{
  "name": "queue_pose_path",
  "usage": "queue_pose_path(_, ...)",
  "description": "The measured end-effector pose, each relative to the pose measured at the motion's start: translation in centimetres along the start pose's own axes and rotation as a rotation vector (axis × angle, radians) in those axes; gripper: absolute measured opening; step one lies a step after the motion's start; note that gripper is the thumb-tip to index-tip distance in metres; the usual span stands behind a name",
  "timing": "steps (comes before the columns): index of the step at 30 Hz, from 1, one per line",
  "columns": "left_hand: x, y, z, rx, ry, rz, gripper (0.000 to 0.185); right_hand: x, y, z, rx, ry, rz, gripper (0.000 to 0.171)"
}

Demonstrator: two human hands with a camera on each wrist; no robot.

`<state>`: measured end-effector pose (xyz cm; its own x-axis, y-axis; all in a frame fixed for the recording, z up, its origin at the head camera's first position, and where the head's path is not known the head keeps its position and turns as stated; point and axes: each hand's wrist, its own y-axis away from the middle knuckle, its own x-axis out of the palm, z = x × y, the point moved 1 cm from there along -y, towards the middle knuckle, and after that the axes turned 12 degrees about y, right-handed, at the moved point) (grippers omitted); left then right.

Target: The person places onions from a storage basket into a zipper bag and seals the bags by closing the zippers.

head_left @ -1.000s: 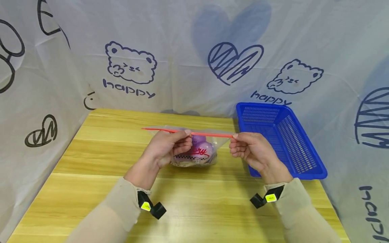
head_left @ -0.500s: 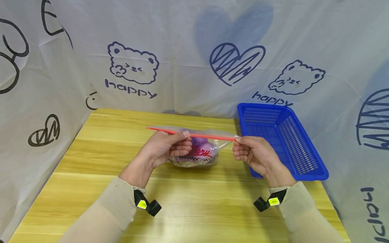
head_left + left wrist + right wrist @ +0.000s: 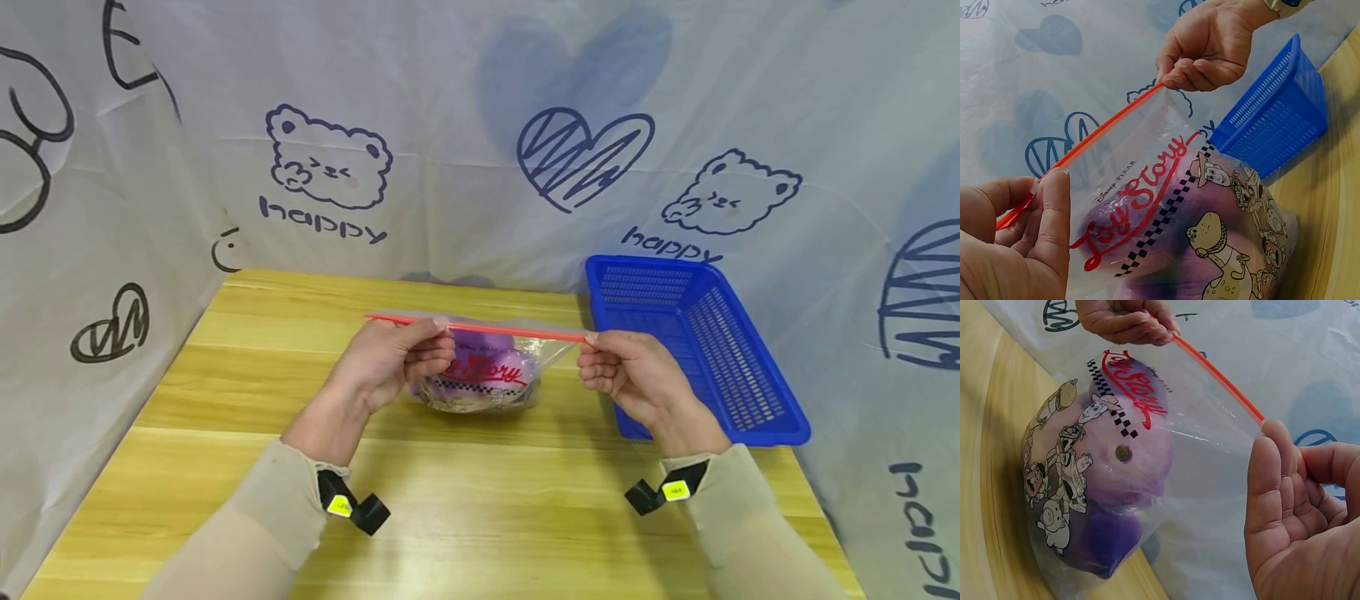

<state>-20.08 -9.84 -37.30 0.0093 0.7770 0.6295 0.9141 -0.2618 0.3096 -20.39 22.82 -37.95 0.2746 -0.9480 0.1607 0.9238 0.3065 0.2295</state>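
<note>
A clear zip bag (image 3: 487,379) printed with red "Toy Story" lettering and cartoon figures stands on the wooden table, its red zip strip (image 3: 517,332) stretched level along the top. Inside sit several rounded purple things (image 3: 1125,450); their kind is hard to tell through the film. My left hand (image 3: 390,354) pinches the strip between thumb and forefinger, left of its middle, with a short end sticking out beyond. At the strip's right end my right hand (image 3: 633,375) pinches the corner, other fingers curled. The left wrist view shows the left thumb and finger (image 3: 1054,212) on the strip.
A blue perforated plastic basket (image 3: 750,375) stands at the table's right side, just behind the right hand. White cloth (image 3: 450,100) with drawn bears and hearts hangs behind and beside the wooden table (image 3: 480,517).
My left hand has slid left along the red strip, leaving more of it showing between the hands. The right hand has shifted slightly right and keeps its pinch on the corner.
</note>
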Motion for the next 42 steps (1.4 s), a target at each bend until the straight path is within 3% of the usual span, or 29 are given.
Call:
queue_pose_path(28,-2.6,1.0,-1.9,0.056,-0.006,-0.044,0.026,-0.7,-0.6,-0.1,0.008,-0.086,-0.032,0.036)
queue_pose_path(42,-4.0,2.1,-3.4,0.083,0.014,-0.048,0.019,-0.9,-0.5,-0.1,0.008,-0.099,-0.046,0.037)
